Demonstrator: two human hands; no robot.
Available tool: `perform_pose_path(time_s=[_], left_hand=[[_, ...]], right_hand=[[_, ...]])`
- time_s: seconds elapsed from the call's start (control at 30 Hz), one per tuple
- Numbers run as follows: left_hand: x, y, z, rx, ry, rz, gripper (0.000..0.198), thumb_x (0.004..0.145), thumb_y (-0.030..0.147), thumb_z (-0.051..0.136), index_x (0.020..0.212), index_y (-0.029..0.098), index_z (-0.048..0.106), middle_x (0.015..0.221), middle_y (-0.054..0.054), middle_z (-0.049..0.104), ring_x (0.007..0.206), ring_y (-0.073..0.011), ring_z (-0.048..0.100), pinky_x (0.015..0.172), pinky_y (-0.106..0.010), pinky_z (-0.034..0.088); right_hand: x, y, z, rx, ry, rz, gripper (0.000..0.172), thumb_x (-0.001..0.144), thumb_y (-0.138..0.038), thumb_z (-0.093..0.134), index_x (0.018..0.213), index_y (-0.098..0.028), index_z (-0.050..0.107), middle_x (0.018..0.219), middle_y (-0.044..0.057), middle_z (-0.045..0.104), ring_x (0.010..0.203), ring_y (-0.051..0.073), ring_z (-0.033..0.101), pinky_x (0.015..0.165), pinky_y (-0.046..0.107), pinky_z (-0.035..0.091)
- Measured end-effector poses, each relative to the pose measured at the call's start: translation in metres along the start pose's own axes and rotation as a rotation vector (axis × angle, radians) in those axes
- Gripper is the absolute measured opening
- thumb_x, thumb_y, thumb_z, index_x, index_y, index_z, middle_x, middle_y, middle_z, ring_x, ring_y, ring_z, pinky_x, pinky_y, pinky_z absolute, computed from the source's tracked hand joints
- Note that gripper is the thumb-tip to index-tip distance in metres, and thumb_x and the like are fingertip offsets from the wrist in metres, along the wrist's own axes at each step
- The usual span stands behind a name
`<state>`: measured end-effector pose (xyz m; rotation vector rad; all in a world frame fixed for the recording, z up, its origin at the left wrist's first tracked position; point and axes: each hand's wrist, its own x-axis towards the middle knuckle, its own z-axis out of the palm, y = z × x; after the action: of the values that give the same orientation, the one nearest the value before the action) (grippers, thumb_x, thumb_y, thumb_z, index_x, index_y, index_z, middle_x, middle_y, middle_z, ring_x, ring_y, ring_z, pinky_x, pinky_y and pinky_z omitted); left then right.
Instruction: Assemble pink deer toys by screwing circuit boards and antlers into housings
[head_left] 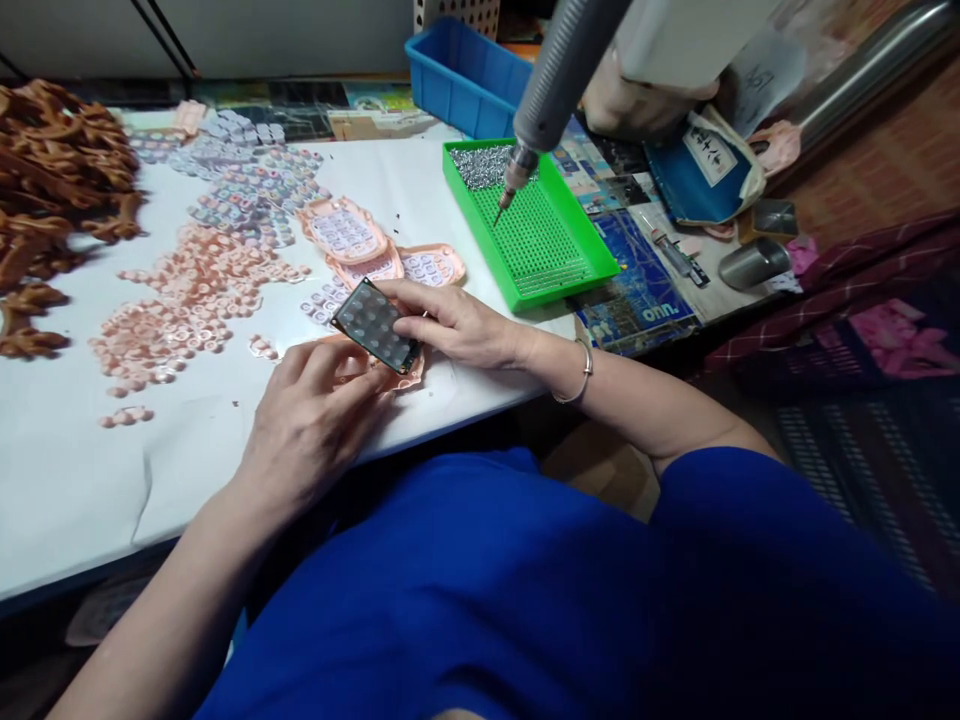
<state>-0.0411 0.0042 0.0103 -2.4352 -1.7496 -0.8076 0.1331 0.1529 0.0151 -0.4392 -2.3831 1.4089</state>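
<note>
Head view: left of the green tray (568, 287), the left hand (304, 415) should firmly brace the peach shell (410, 380) it grips, and the dark board (367, 325) is best held level, by its edges. The board overlaps the shell, between both hands, pinched by the right hand (465, 325), nearest the tray.

Small parts (202, 290) lie left, tray (551, 240) right (board (369, 322) between).
</note>
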Motion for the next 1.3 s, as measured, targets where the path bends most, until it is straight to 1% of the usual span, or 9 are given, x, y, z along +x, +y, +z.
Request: perform_pose_path(time_s=[0.1, 0.23, 0.4, 0.63, 0.77, 0.9, 1.03, 1.17, 1.3], left_hand=[[-0.001, 0.000, -0.001, 0.032, -0.031, -0.006, 0.021, 0.098, 0.034, 0.053, 0.098, 0.027, 0.072, 0.102, -0.011, 0.066, 0.097, -0.0268, 0.056, 0.085, -0.043, 0.053], [-0.002, -0.002, -0.001, 0.034, -0.011, 0.036, 0.021, 0.098, 0.033, 0.052, 0.100, 0.026, 0.072, 0.102, -0.012, 0.064, 0.096, -0.0274, 0.055, 0.083, -0.043, 0.053], [-0.002, -0.002, 0.001, 0.027, -0.009, 0.014, 0.022, 0.098, 0.034, 0.052, 0.097, 0.026, 0.073, 0.100, -0.012, 0.063, 0.094, -0.0279, 0.053, 0.083, -0.044, 0.052], [-0.001, -0.001, 0.000, 0.115, 0.060, 0.130, 0.016, 0.097, 0.028, 0.056, 0.095, 0.024, 0.071, 0.092, -0.009, 0.058, 0.090, -0.0257, 0.051, 0.078, -0.037, 0.049], [0.001, -0.002, 0.001, 0.175, 0.108, 0.208, 0.015, 0.097, 0.023, 0.056, 0.099, 0.020, 0.070, 0.094, -0.010, 0.058, 0.087, -0.0259, 0.049, 0.074, -0.036, 0.047], [0.004, -0.001, 0.001, 0.179, 0.122, 0.236, 0.013, 0.095, 0.019, 0.058, 0.098, 0.017, 0.070, 0.092, -0.011, 0.056, 0.085, -0.0267, 0.047, 0.072, -0.036, 0.045], [0.004, -0.001, -0.001, 0.171, 0.121, 0.262, 0.013, 0.094, 0.016, 0.059, 0.101, 0.015, 0.070, 0.090, -0.010, 0.055, 0.084, -0.0271, 0.046, 0.072, -0.037, 0.044], [0.001, -0.001, -0.001, 0.133, 0.093, 0.242, 0.017, 0.094, 0.016, 0.058, 0.106, 0.013, 0.070, 0.095, -0.012, 0.056, 0.088, -0.0276, 0.047, 0.076, -0.038, 0.045], [-0.004, -0.001, 0.001, 0.087, 0.061, 0.200, 0.021, 0.095, 0.016, 0.056, 0.112, 0.012, 0.069, 0.102, -0.015, 0.057, 0.093, -0.0284, 0.050, 0.082, -0.039, 0.048]], right_hand=[[0.002, 0.000, 0.002, 0.030, 0.006, 0.011, 0.041, 0.094, -0.013, 0.051, 0.134, -0.017, 0.058, 0.144, 0.007, 0.061, 0.133, 0.019, 0.056, 0.116, 0.037, 0.044], [0.005, 0.003, 0.004, 0.042, 0.006, -0.019, 0.043, 0.094, -0.010, 0.051, 0.135, -0.015, 0.058, 0.146, 0.007, 0.060, 0.135, 0.019, 0.056, 0.118, 0.039, 0.043], [0.009, 0.004, 0.006, -0.033, 0.030, -0.020, 0.044, 0.093, -0.010, 0.053, 0.136, -0.019, 0.060, 0.144, 0.006, 0.062, 0.136, 0.021, 0.056, 0.121, 0.044, 0.040], [0.014, 0.008, 0.003, -0.092, -0.019, -0.070, 0.043, 0.098, -0.020, 0.049, 0.139, -0.015, 0.059, 0.146, 0.007, 0.061, 0.140, 0.020, 0.053, 0.124, 0.040, 0.036], [0.019, 0.011, 0.000, -0.096, -0.072, -0.079, 0.045, 0.096, -0.030, 0.054, 0.138, -0.015, 0.062, 0.148, 0.003, 0.060, 0.139, 0.021, 0.053, 0.123, 0.036, 0.036], [0.022, 0.007, -0.002, -0.146, -0.117, -0.082, 0.049, 0.098, -0.019, 0.050, 0.146, -0.011, 0.053, 0.153, 0.009, 0.054, 0.142, 0.019, 0.051, 0.124, 0.035, 0.035], [0.020, 0.001, -0.003, -0.170, -0.148, -0.049, 0.047, 0.099, -0.016, 0.050, 0.146, -0.014, 0.052, 0.155, 0.008, 0.051, 0.143, 0.017, 0.049, 0.125, 0.034, 0.033], [0.020, 0.003, -0.002, -0.170, -0.131, -0.061, 0.047, 0.098, -0.011, 0.050, 0.144, -0.016, 0.054, 0.153, 0.009, 0.054, 0.140, 0.017, 0.052, 0.123, 0.036, 0.037], [0.021, 0.006, 0.001, -0.206, -0.083, -0.080, 0.042, 0.097, -0.018, 0.052, 0.139, -0.016, 0.060, 0.147, 0.008, 0.060, 0.135, 0.018, 0.056, 0.119, 0.034, 0.039]])
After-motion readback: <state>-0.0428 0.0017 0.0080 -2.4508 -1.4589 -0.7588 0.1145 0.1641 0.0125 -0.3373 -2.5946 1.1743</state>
